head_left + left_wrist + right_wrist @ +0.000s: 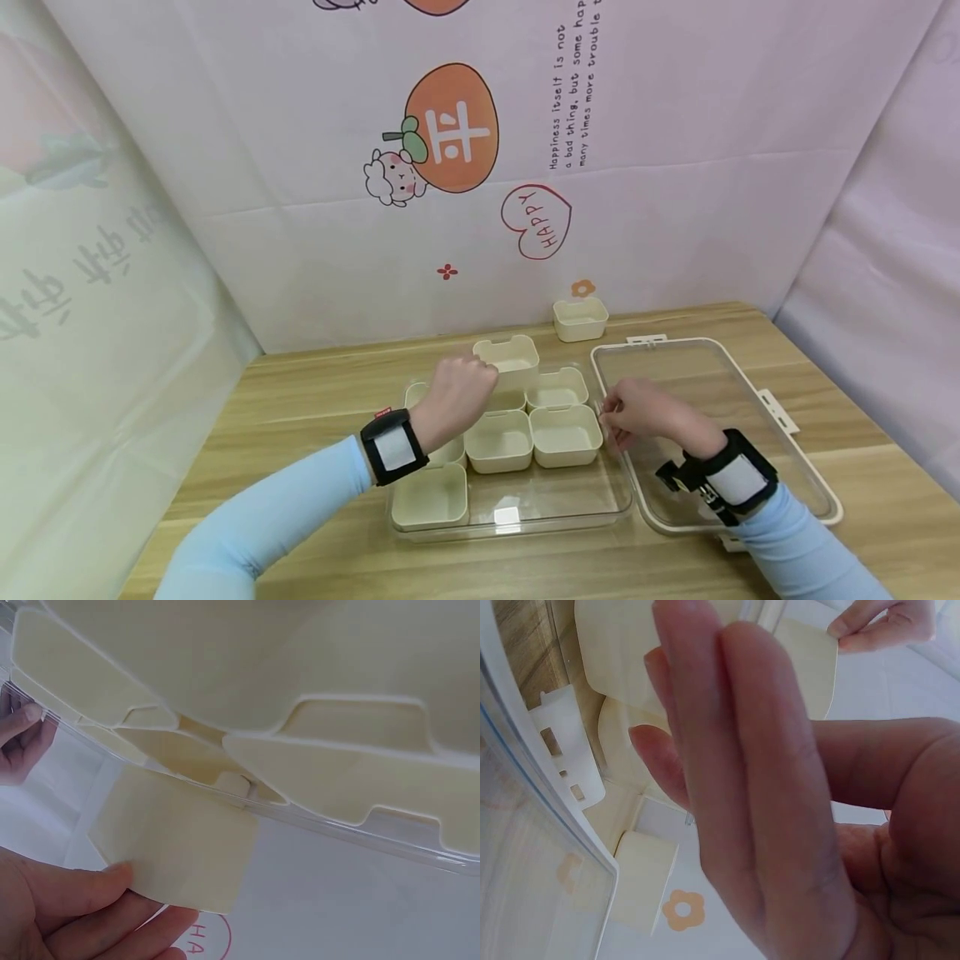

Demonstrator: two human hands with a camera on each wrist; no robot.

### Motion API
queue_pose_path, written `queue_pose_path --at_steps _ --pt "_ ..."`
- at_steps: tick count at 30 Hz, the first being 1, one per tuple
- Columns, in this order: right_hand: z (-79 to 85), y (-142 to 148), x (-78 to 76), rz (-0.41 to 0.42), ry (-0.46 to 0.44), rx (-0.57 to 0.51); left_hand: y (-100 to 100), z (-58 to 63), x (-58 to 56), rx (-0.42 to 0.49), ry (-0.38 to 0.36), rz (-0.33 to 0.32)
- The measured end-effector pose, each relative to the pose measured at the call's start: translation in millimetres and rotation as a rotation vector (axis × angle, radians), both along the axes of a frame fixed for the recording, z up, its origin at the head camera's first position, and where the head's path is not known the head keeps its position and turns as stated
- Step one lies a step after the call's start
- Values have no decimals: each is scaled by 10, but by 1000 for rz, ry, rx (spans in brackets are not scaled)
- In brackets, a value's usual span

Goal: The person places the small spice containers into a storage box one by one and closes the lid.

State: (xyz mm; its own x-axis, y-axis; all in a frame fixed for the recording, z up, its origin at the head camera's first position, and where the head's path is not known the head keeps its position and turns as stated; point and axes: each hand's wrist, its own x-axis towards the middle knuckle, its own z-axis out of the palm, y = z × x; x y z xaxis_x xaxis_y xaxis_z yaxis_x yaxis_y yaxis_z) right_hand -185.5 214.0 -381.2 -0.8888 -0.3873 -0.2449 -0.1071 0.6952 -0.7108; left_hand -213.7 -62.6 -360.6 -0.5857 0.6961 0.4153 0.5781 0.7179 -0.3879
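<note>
My left hand (459, 393) pinches a small cream bin (507, 354), thumb and fingers at one side, as the left wrist view shows. That bin is raised at the back of a clear plastic box (540, 504). Inside the box stand several matching bins, among them a front left bin (430, 497), a middle bin (498, 440) and a right bin (566, 435). At the box's right side is my right hand (647, 410), its fingertips right at the rim. In the right wrist view its long fingers (780, 750) are fairly straight, with nothing visible held.
A clear lid (720, 433) with a white frame and side latches lies right of the box on the wooden table (315, 408). One more cream bin (581, 322) stands at the back, by the printed white cloth (300, 167) behind the table.
</note>
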Motion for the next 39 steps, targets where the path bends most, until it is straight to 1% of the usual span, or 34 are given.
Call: queue_pose_path --at_steps 7,15,24,29,32,36,39 --pt "-12 5 -16 5 3 -4 -80 -13 72 19 47 -23" --pt "-15 1 -16 3 -1 -11 -175 32 182 76 65 -73" --pt "-32 9 -24 -2 -13 -25 -267 42 315 68 76 -109" --pt "-33 9 -29 8 -1 -17 -293 21 393 92 96 -115" --pt "-29 10 -27 16 11 -12 -305 11 450 104 97 -125" --pt "-27 12 -25 26 20 -12 -315 10 532 101 78 -145" --pt "-28 13 -26 28 9 -27 -317 11 590 103 73 -159"
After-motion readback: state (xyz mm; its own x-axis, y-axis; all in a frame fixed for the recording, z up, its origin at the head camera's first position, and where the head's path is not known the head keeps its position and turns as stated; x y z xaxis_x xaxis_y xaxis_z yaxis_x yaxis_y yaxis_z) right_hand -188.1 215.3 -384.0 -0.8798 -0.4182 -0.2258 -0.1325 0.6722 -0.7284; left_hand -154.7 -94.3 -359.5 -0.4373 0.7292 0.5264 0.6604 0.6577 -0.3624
